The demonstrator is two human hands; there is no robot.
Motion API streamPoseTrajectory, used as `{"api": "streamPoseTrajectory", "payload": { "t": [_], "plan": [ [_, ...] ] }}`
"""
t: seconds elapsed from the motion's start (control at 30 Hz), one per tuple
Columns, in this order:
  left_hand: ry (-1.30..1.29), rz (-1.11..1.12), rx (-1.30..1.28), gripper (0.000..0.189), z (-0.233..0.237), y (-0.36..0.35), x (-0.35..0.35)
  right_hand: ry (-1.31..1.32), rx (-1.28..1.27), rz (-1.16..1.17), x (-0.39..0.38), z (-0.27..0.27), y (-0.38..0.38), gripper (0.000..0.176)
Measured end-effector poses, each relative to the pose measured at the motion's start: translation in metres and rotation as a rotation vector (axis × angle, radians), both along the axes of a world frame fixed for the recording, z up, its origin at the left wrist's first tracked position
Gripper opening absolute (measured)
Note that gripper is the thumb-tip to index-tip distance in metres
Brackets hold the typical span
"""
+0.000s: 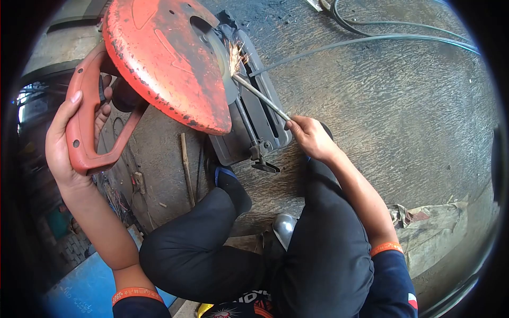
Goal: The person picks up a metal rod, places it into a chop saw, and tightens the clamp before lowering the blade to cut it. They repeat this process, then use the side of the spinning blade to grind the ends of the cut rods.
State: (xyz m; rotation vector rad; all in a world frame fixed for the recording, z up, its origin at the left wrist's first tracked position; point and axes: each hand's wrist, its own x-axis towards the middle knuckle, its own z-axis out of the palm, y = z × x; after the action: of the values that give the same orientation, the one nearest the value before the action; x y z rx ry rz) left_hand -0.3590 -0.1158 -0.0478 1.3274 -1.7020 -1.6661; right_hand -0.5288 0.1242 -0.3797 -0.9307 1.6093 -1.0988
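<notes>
My left hand (66,135) is wrapped round the red D-shaped handle (85,116) of a chop saw, its fingers curling through the opening near the trigger. The saw's scuffed red blade guard (164,63) covers most of the disc (220,55). In my right hand (310,135) is a thin metal rod (262,99), gripped at its near end. The rod's far end meets the disc, and orange sparks (235,59) fly up from that spot. Below lies the saw's grey base (265,114), with a threaded vise screw (245,122) and its crank handle (265,167).
Cables (382,37) run over the worn floor at the upper right. A wooden stick (187,169) lies left of the base, near my foot. A blue board (95,283) is at lower left, and a torn cloth or sack (437,225) lies at right.
</notes>
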Motion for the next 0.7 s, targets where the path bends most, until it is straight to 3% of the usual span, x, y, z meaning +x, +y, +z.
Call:
{"api": "streamPoseTrajectory", "payload": {
  "t": [0.47,0.7],
  "plan": [
    [-0.021,0.028,-0.024,0.049,0.0,0.009,-0.007,0.137,-0.001,-0.087,-0.001,0.023,-0.002,0.022],
    [-0.052,-0.029,-0.049,0.05,-0.004,0.0,0.002,0.225,-0.185,-0.236,0.001,0.0,-0.003,0.031]
  ]
}}
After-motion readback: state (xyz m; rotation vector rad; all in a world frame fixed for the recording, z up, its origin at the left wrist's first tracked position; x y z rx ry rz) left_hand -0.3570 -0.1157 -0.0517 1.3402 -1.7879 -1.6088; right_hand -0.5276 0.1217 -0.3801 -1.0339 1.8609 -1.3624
